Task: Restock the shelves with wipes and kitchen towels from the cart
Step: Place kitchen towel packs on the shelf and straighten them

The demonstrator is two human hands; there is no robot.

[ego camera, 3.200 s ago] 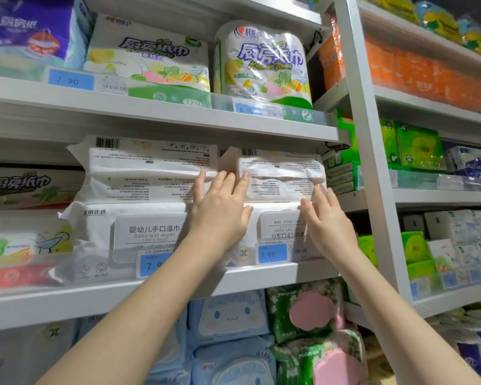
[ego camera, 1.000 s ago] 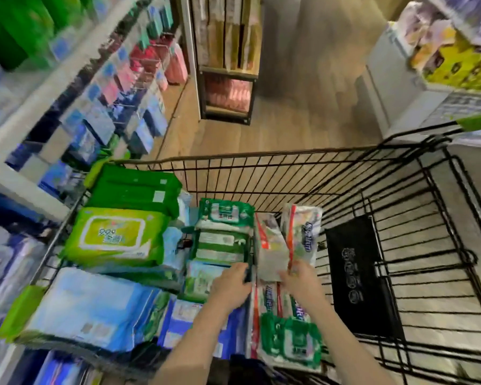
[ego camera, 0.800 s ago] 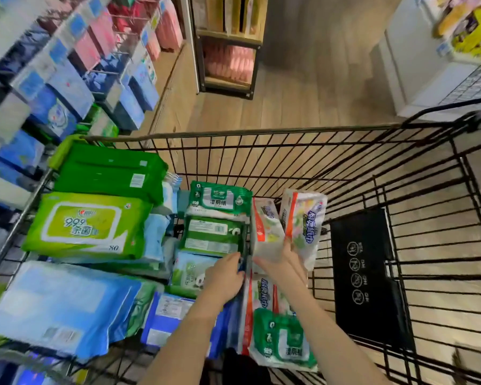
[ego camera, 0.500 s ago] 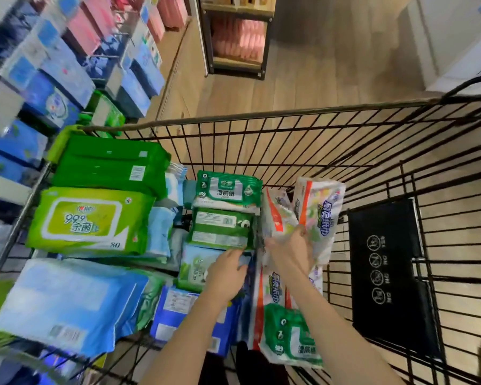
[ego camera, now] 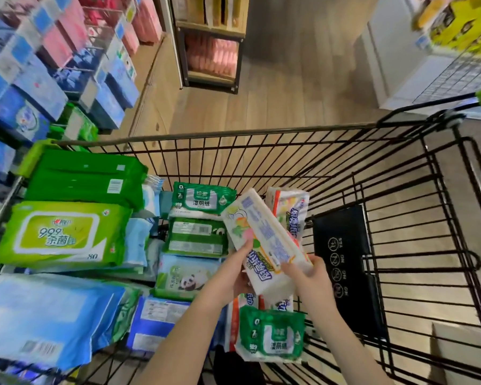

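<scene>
A person's two bare hands hold a white pack of kitchen towels (ego camera: 264, 237) above a black wire cart (ego camera: 233, 133) in a shop aisle. The pack is clear of the goods below and tilted, its far end pointing up and to the left. The left hand (ego camera: 231, 276) grips its near left edge, with one digit pressed flat up the printed face and the rest of the fingers hidden behind the pack. The right hand (ego camera: 310, 277) grips the near right corner, its fingers (ego camera: 290, 269) curled over the face.

A second towel pack (ego camera: 289, 211) stands upright in the cart just behind the held one. To its left, green-and-white wipes packs (ego camera: 203, 200) lie in a row, with a panda-print pack (ego camera: 184, 275) nearest the person. A lime-green wipes pack (ego camera: 61, 234), a dark green pack (ego camera: 86, 176) and a pale blue pack (ego camera: 45, 315) fill the cart's left side. A small green wipes pack (ego camera: 272, 334) lies below the hands. A black panel (ego camera: 342, 259) hangs inside the cart's right half. Shelves (ego camera: 39, 79) of blue and pink packs line the left side, above a wooden floor (ego camera: 289, 93).
</scene>
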